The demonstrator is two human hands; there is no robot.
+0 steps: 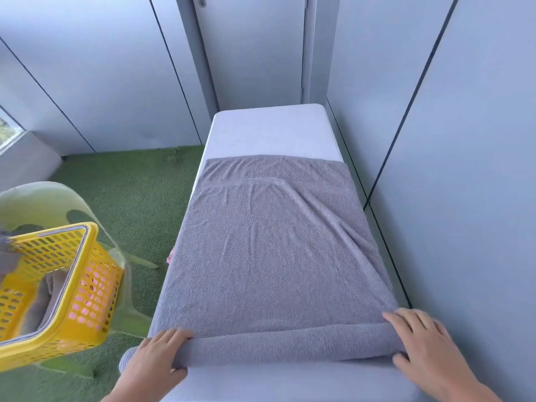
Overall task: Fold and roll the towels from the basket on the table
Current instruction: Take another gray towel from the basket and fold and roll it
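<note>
A grey towel (pixel 269 245) lies spread lengthwise over the white table (pixel 272 129). Its near end is turned into a thick roll (pixel 290 348) across the table's width. My left hand (pixel 153 361) grips the roll's left end, fingers over the top and thumb beneath. My right hand (pixel 420 343) grips the right end the same way. A diagonal crease runs along the towel's right side. The yellow basket (pixel 66 285) stands at the left with more grey and pink towels inside.
The basket sits on a pale green plastic chair (pixel 58 198) over green artificial turf (pixel 136 192). Grey wall panels (pixel 464 169) run close along the table's right side and behind it. The far end of the table top is bare.
</note>
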